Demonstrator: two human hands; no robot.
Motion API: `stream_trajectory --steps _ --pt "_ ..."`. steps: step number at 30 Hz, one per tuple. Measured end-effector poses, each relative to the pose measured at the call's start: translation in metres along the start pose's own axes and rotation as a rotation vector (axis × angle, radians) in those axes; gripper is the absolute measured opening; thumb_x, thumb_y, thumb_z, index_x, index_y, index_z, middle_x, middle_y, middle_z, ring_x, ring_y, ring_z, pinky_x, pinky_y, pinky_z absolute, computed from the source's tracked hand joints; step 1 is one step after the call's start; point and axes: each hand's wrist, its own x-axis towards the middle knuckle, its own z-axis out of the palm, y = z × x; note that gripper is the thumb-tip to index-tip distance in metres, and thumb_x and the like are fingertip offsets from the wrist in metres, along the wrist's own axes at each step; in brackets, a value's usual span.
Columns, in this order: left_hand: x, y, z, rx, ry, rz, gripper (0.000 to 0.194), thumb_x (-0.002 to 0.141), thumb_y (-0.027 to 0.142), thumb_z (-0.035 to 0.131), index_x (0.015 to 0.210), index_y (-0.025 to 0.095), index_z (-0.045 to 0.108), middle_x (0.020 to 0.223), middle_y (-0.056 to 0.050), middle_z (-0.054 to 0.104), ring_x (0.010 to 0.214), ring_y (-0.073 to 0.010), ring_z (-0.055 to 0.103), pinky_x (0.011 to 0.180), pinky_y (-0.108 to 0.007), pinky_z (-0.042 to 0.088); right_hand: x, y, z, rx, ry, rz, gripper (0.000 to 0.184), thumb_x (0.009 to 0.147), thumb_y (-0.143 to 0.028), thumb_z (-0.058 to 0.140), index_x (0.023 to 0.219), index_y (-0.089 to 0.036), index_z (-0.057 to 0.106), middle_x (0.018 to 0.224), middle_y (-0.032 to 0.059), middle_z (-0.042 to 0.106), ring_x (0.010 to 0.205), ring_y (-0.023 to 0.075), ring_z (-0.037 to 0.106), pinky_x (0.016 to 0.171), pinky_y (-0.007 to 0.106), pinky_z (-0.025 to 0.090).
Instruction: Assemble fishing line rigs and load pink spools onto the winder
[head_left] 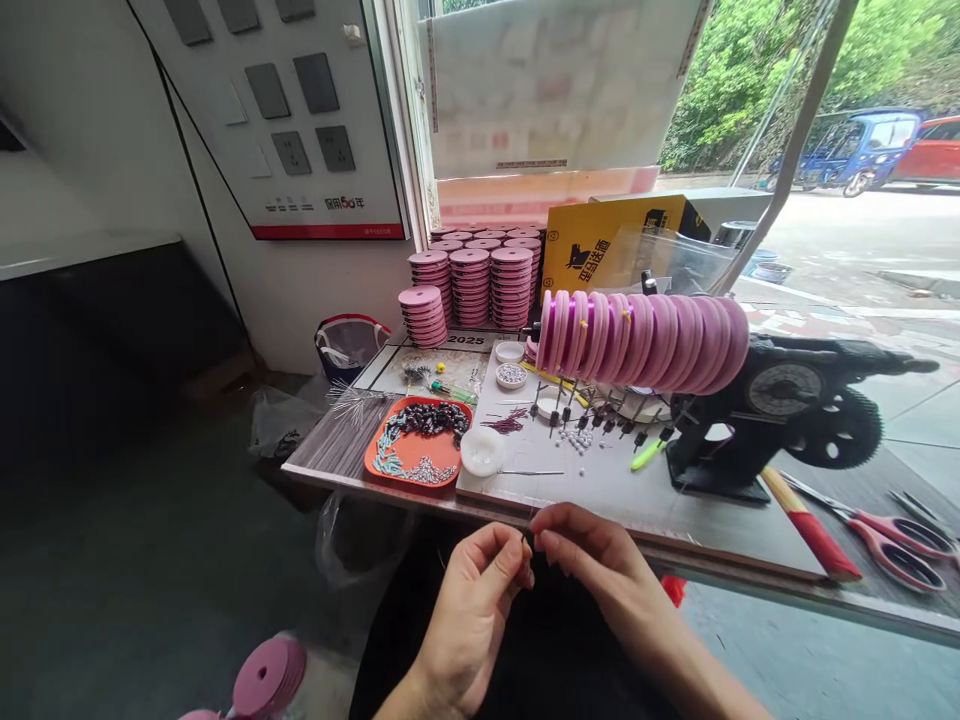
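In front of the table edge, my left hand (476,610) is closed in a pinch, thumb against forefinger. Fingertips of my right hand (600,560) pinch close beside it, almost touching. What lies between the fingers is too small to name; a faint thin strand shows by the fingertips. Nearest to them on the grey board (540,492) are a slim metal tool (532,472) and a round white dish (482,452). An orange tray (420,475) holds dark pieces, light blue pieces and small metal parts.
Pink discs (645,342) sit on a black machine (780,395) at right. More pink spools (470,285) stand stacked behind. White beads (577,440) and several black pieces lie on the board. Scissors (892,540) and a red-and-wood handle (814,530) lie at right.
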Motion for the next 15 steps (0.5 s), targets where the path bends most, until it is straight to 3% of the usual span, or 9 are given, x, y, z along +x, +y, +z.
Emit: stream_trajectory --steps 7,15 --pt "-0.0026 0.0007 -0.0009 0.141 0.008 0.044 0.019 0.071 0.031 0.066 0.064 0.014 0.063 0.059 0.002 0.048 0.060 -0.0093 0.039 0.062 -0.021 0.034 0.0058 -0.0076 0.0101 0.146 -0.104 0.039 0.031 0.073 -0.045 0.065 0.069 -0.016 0.055 0.062 -0.0010 0.050 0.058 0.0128 0.047 0.057 0.023 0.039" --pt "-0.0030 0.0029 -0.0035 0.193 -0.063 0.030 0.014 0.071 0.027 0.066 0.067 0.014 0.067 0.061 -0.001 0.056 0.064 -0.0116 0.046 0.065 -0.023 0.036 0.0044 -0.0034 0.0060 0.206 -0.142 0.084 0.027 0.075 -0.040 0.064 0.070 -0.015 0.055 0.057 -0.0029 0.047 0.056 0.0106 0.042 0.055 0.021 0.031"
